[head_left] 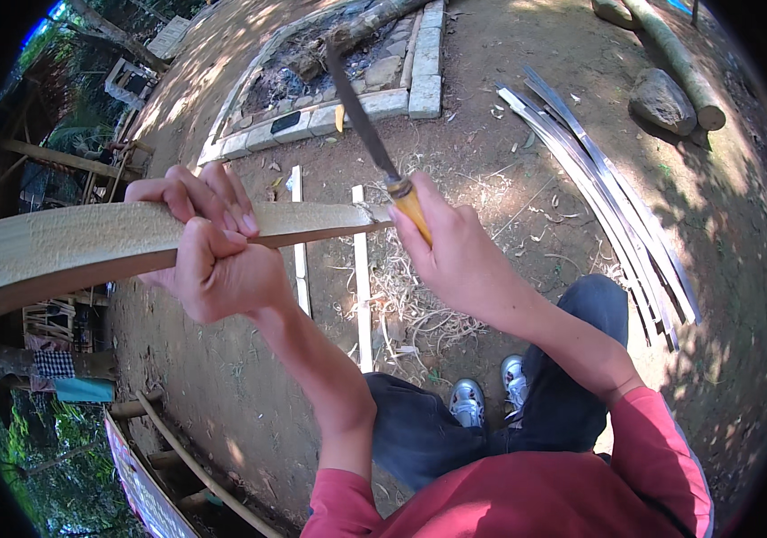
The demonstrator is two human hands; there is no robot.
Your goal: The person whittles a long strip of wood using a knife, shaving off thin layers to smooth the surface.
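A long pale wooden strip (60,235), broad at the left and tapering to the right, stretches across in front of me. My left hand (208,247) is closed around it near its middle, thumb and fingers wrapped over it. My right hand (459,251) grips the yellow handle of a knife (367,134) beside the strip's narrow right end. The knife's dark, narrow blade points up and away to the left. A thin curl or nick shows at the strip's edge close to my right hand; whether the blade touches the wood, I cannot tell.
Pale shavings (419,305) litter the dirt ahead of my feet, beside two narrow pale slats (363,287). A bundle of long strips (607,197) lies to the right, below a rock (661,100) and a log (684,67). Stone blocks (424,97) border a fire pit.
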